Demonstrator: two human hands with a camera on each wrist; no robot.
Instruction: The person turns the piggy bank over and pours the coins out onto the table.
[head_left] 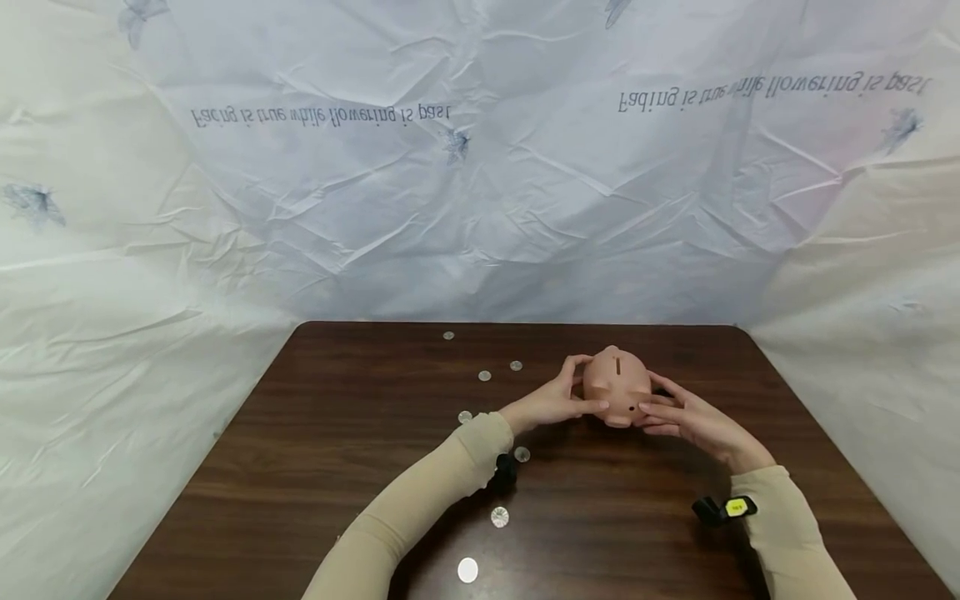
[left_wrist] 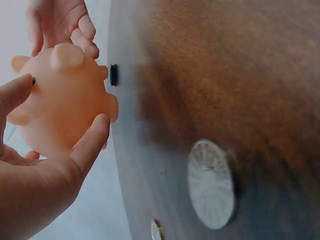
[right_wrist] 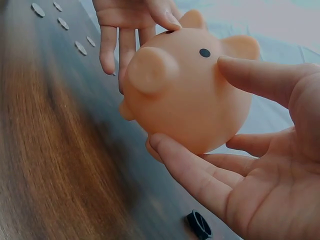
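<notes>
A peach-coloured piggy bank [head_left: 617, 379] is held up over the right side of the table, its coin slot upward and its snout towards me. My left hand [head_left: 551, 404] grips one side, thumb near an eye and fingers round the body. From the other side my right hand [head_left: 697, 425] holds it, the thumb close to the other eye and the fingers under the belly, as the right wrist view shows. Table surface shows below the feet in both wrist views. A small black round cap [right_wrist: 199, 225] lies on the table under the pig.
Several silver coins lie scattered on the brown wooden table [head_left: 315, 467], among them a far coin [head_left: 448, 335], a coin [head_left: 499, 517] beside the left forearm and a bright one [head_left: 467, 570] near the front. White printed sheeting [head_left: 480, 208] hangs behind and at both sides.
</notes>
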